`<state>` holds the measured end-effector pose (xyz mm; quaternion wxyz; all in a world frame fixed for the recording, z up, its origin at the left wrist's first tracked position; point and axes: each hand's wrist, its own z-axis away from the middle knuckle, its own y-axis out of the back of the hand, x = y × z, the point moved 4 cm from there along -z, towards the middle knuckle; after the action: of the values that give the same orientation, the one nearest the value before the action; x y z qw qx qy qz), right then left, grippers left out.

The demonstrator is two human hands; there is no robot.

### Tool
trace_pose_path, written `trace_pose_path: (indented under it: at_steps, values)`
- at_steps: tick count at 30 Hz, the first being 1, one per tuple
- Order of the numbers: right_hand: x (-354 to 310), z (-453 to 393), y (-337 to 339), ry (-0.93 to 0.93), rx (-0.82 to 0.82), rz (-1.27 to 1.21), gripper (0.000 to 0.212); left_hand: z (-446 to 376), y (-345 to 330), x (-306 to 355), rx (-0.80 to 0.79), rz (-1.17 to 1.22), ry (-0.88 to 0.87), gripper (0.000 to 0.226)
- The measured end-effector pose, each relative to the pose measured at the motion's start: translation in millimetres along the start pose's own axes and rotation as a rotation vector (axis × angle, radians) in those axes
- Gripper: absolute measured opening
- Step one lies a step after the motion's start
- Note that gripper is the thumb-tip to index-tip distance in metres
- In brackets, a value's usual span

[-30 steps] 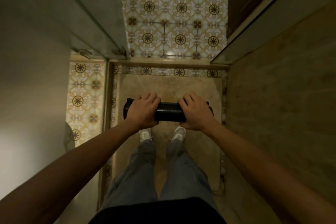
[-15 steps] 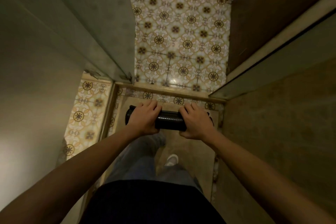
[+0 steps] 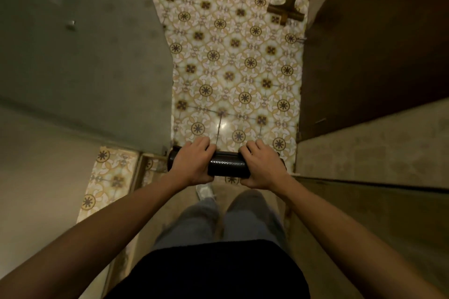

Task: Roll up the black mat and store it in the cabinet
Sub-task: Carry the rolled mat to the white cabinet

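- Your left hand (image 3: pixel 192 164) wraps the left end of the rolled black mat (image 3: pixel 227 167), fingers curled over the top, clamped on it.
- Your right hand (image 3: pixel 263 167) wraps the mat's right end, fingers curled over and clamped the same way.
- Mat is fully rolled, a dark tube held level in the air between both hands, in front of your waist.
- Only the mat's middle section and left end cap show; right end mostly hidden by your hand.
- Patterned tile floor (image 3: pixel 233 56) lies beyond the mat.
- Grey wall (image 3: pixel 85 56) left of the mat, dark wooden panel (image 3: pixel 376 43) right of it.
- Wooden furniture legs (image 3: pixel 286 11) stand on the tiles far beyond the mat.
- One white shoe (image 3: pixel 205 190) just below the mat, jeans (image 3: pixel 218 221) under it.
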<state>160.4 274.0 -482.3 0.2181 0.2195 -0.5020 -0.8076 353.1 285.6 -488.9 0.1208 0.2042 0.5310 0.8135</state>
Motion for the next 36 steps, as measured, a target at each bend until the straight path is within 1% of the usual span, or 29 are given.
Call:
trace_pose_path:
  at_steps: [4,7,11,16,18,21,23,26,29,32,36]
  values:
    - [38,-49,39,-0.017,0.010,-0.010,0.073,-58,41,-33,-0.001,0.008,-0.021,0.063]
    - [69,-84,63,-0.029,0.025,-0.034,0.070,-103,67,-55,-0.006,0.011,-0.030,0.063]
    - [116,-137,94,0.003,0.028,-0.015,0.067,-165,94,-83,0.016,0.029,-0.021,0.061]
    - [208,-232,136,0.047,0.072,0.023,0.071,-279,133,-128,0.051,0.011,0.027,0.062]
    - [247,-278,160,0.080,0.067,0.056,0.072,-329,158,-149,0.078,0.013,0.063,0.064]
    - [291,-325,188,0.083,0.041,0.029,0.071,-385,187,-172,0.064,0.019,0.079,0.062]
    - [312,-344,201,0.110,0.023,0.031,0.072,-407,197,-179,0.051,0.036,0.108,0.060]
    - [339,-377,221,0.201,0.002,0.054,0.069,-434,207,-188,0.060,0.070,0.144,0.061]
    - [363,-432,249,0.245,0.018,0.061,0.067,-472,231,-225,0.111,0.084,0.186,0.062]
    - [380,-476,264,0.275,0.008,0.049,0.067,-505,245,-256,0.082,0.082,0.216,0.063]
    - [405,-553,287,0.307,0.009,0.042,0.064,-558,263,-312,0.083,0.115,0.233,0.057]
